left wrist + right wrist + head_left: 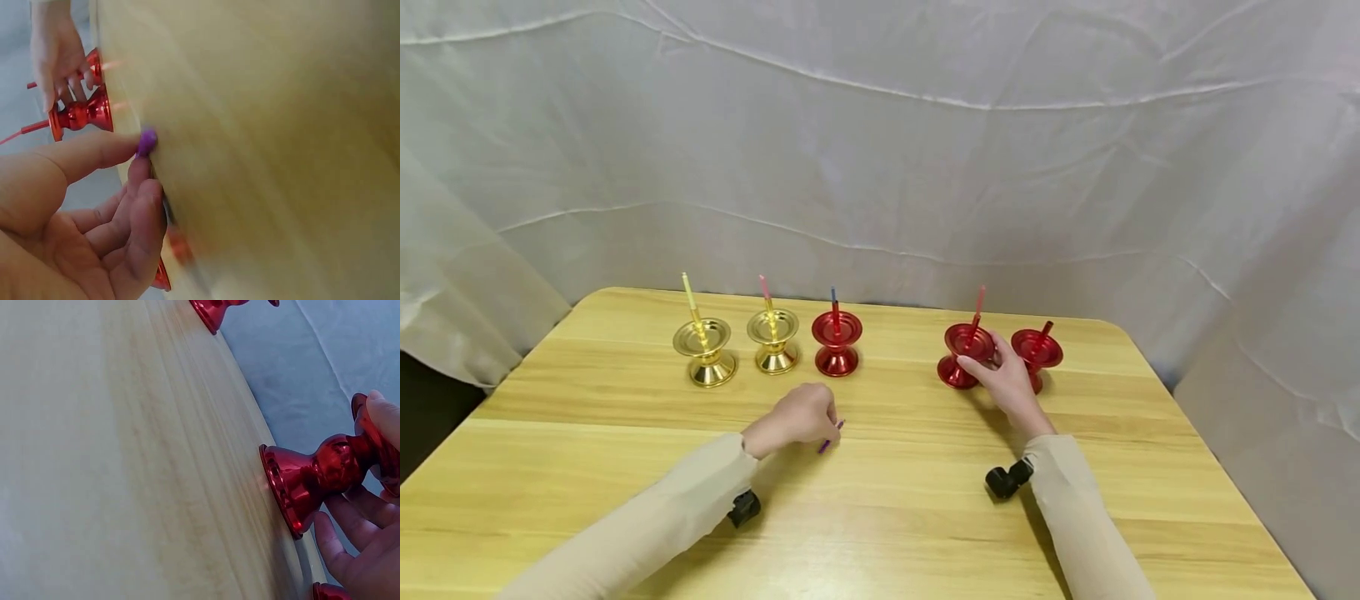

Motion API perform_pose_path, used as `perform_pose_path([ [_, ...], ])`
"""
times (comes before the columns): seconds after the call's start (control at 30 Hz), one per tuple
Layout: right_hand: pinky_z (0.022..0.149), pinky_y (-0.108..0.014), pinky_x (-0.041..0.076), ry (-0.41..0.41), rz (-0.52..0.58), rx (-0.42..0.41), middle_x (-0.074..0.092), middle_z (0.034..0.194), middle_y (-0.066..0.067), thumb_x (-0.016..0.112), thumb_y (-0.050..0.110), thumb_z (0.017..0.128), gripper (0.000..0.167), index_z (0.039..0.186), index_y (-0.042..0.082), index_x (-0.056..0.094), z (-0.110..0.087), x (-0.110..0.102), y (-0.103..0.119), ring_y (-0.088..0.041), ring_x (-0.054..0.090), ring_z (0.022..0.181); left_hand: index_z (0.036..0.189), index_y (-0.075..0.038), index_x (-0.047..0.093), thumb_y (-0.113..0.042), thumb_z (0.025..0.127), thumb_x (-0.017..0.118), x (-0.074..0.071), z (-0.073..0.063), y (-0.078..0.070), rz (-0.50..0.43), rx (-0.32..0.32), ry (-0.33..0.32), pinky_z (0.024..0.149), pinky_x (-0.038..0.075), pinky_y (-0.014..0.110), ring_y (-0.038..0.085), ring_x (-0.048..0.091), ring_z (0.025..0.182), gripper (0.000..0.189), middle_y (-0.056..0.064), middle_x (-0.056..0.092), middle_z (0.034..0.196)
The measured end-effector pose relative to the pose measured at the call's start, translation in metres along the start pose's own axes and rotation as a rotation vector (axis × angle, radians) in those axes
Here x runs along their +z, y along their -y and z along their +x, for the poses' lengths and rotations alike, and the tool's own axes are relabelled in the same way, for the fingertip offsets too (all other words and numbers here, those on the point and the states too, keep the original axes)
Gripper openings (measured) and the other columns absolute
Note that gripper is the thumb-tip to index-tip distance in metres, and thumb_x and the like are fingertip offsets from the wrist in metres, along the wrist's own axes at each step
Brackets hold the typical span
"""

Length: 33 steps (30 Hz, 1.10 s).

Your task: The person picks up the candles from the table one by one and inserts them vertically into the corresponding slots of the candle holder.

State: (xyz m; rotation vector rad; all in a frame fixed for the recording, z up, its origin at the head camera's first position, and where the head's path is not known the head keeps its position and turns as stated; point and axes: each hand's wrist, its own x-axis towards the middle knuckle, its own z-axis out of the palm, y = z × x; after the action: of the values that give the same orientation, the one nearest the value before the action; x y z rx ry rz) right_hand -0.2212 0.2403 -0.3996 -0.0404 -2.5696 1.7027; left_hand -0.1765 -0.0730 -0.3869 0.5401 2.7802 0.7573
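Note:
Thumb and fingertip of my left hand [801, 414] pinch a thin purple candle [829, 439] low over the wooden table; its purple end [147, 142] shows between them in the left wrist view. My right hand [1009, 385] grips a red metallic candle holder [957, 372], thumb at the dish and fingers around its stem. In the right wrist view that holder's base [289, 487] stands on or close to the tabletop. A pink-red candle [980, 300] stands upright in this holder. Just right of the hand is another red holder [1037, 348], with no candle visible in its tube.
Left of centre stand a gold holder with a yellow candle [689, 293], a gold holder with a pink candle [765, 289] and a red holder with a blue candle [833, 297]. A pale curtain [880, 167] hangs behind the table [880, 517].

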Motion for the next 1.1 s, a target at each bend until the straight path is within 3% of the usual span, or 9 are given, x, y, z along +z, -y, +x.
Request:
perform_pose_path([
  [0.27,0.108,-0.043,0.035,-0.001,0.001,0.007,0.043,0.144,-0.022,0.073,0.029,0.088,0.082,0.152,0.005,0.026,-0.001,-0.001,0.001,-0.033,0.045,0.130,0.063,-0.012,0.058,-0.004,0.074,0.068,0.003,0.000,0.002,0.035,0.151,-0.063,0.050,0.038,0.023,0.008,0.046,0.051,0.018,-0.008,0.051,0.056],
  [0.37,0.108,-0.043,0.034,0.002,0.012,0.015,0.042,0.145,-0.022,0.072,0.029,0.088,0.083,0.152,0.006,0.025,-0.002,-0.001,0.001,-0.033,0.044,0.130,0.066,-0.009,0.059,-0.005,0.081,0.067,0.002,0.003,0.003,-0.085,0.163,-0.027,0.048,0.037,0.021,0.007,0.046,0.048,0.017,-0.005,0.053,0.054],
  [0.47,0.109,-0.042,0.034,0.005,0.020,0.020,0.041,0.145,-0.022,0.072,0.028,0.089,0.083,0.152,0.006,0.025,-0.002,0.000,0.001,-0.033,0.043,0.131,0.074,-0.006,0.060,-0.003,0.085,0.065,0.000,0.006,0.003,-0.281,0.135,0.040,0.049,0.039,0.020,0.007,0.050,0.049,0.012,-0.002,0.057,0.057],
  [0.63,0.108,-0.042,0.034,0.003,0.025,0.014,0.043,0.145,-0.021,0.072,0.028,0.089,0.081,0.152,0.006,0.027,-0.002,0.000,0.002,-0.032,0.044,0.130,0.088,0.001,0.062,-0.002,0.086,0.061,-0.002,0.010,0.000,-0.508,0.097,0.107,0.061,0.049,0.025,0.011,0.056,0.061,0.004,0.003,0.059,0.074],
  [0.9,0.109,-0.043,0.034,0.018,-0.027,0.045,0.040,0.146,-0.022,0.072,0.030,0.088,0.084,0.152,0.005,0.024,-0.002,-0.002,0.005,-0.033,0.043,0.131,0.102,0.009,0.060,0.001,0.086,0.057,0.002,0.011,-0.002,-0.656,0.116,0.137,0.068,0.054,0.030,0.013,0.058,0.071,0.018,0.015,0.062,0.086],
  [1.1,0.109,-0.047,0.032,0.037,-0.205,0.030,0.042,0.143,-0.027,0.069,0.041,0.089,0.092,0.153,0.000,0.017,-0.004,-0.006,0.011,-0.036,0.043,0.130,0.103,0.011,0.058,0.000,0.090,0.058,0.003,0.010,-0.003,-0.718,0.165,0.128,0.073,0.055,0.032,0.014,0.058,0.074,0.018,0.018,0.061,0.089],
])
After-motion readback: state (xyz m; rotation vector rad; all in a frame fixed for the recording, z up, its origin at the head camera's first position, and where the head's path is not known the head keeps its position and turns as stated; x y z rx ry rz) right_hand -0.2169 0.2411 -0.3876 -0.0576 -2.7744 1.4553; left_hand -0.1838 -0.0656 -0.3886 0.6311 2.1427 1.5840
